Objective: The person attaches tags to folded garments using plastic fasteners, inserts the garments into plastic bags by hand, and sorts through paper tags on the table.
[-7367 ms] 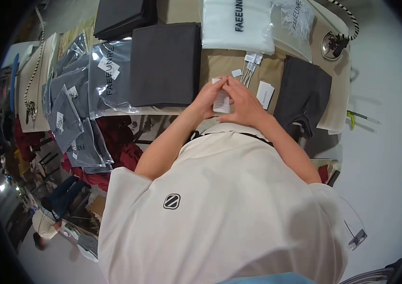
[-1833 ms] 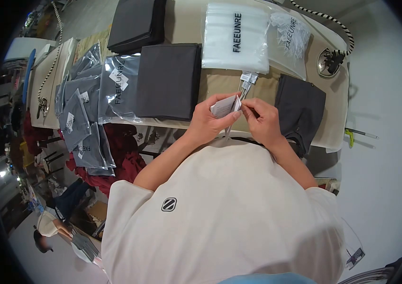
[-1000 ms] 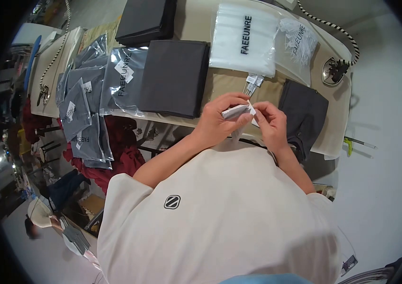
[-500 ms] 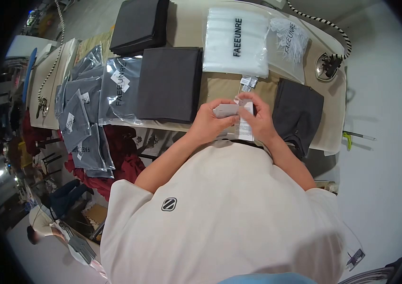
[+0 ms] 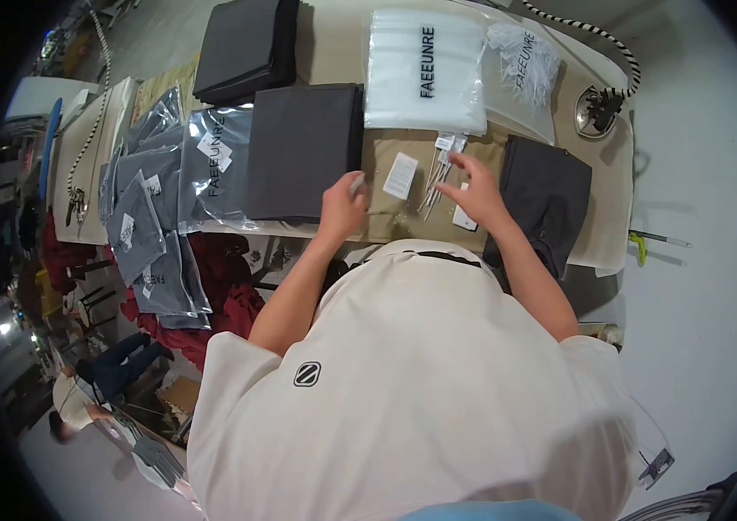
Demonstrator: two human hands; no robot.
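Note:
My left hand [image 5: 345, 205] is closed on a small pale item beside the right edge of the stacked dark folded garments [image 5: 303, 152]. Over the brown surface, my right hand [image 5: 475, 193] is open, its fingers spread near several tag strings [image 5: 433, 184] with small white labels [image 5: 449, 142] at their top. A stack of white printed cards [image 5: 400, 176] lies between my hands. Partly under my right hand is another white card [image 5: 465, 213]. Dark folded trousers [image 5: 551, 195] lie to the right of that hand.
Clear packaging bags [image 5: 425, 74] and a bag of white strings [image 5: 526, 62] lie at the back. Bagged dark garments [image 5: 214, 174] are on the left, another dark stack [image 5: 245, 48] behind. A metal dish [image 5: 596, 113] stands at the right. A person [image 5: 82, 399] is at lower left.
The white cards that both hands held are now on the brown surface. My hands have moved apart, the left one leftward with a small item, and the right one has opened.

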